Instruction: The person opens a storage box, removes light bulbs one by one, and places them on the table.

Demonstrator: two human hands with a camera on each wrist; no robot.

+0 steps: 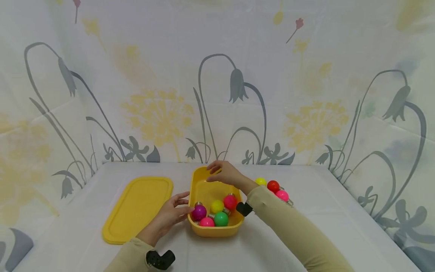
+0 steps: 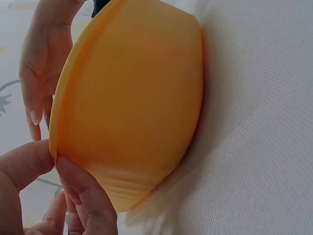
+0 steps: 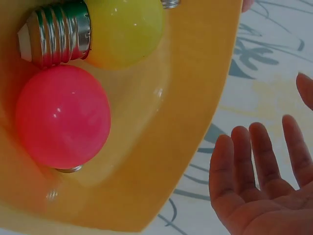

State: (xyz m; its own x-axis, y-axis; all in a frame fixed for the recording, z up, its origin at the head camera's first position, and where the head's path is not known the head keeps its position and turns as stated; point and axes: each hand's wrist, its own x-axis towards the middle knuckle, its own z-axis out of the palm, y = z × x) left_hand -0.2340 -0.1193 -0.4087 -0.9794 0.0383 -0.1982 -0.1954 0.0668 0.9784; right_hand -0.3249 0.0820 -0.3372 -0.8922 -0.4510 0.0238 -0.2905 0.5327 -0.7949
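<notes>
A yellow plastic box [image 1: 203, 181] stands mid-table with several coloured bulbs in it: purple [image 1: 199, 212], yellow [image 1: 217, 206], green [image 1: 221, 219] and others. My left hand [image 1: 185, 207] pinches the box's left rim near the front. The left wrist view shows the thumb and a finger of that hand [image 2: 54, 159] closed on the edge of the box [image 2: 137, 98]. My right hand [image 1: 221, 174] hovers over the far half of the box, fingers relaxed, holding nothing. In the right wrist view its palm [image 3: 259, 181] is empty beside the box wall [image 3: 186, 122], with a pink bulb [image 3: 61, 117] and a yellow bulb [image 3: 122, 29] inside.
The flat yellow lid [image 1: 137, 207] lies left of the box. Three loose bulbs lie right of it: yellow [image 1: 260, 181], red [image 1: 273, 186] and pink [image 1: 282, 195]. A flower-print cloth covers the table and the walls behind.
</notes>
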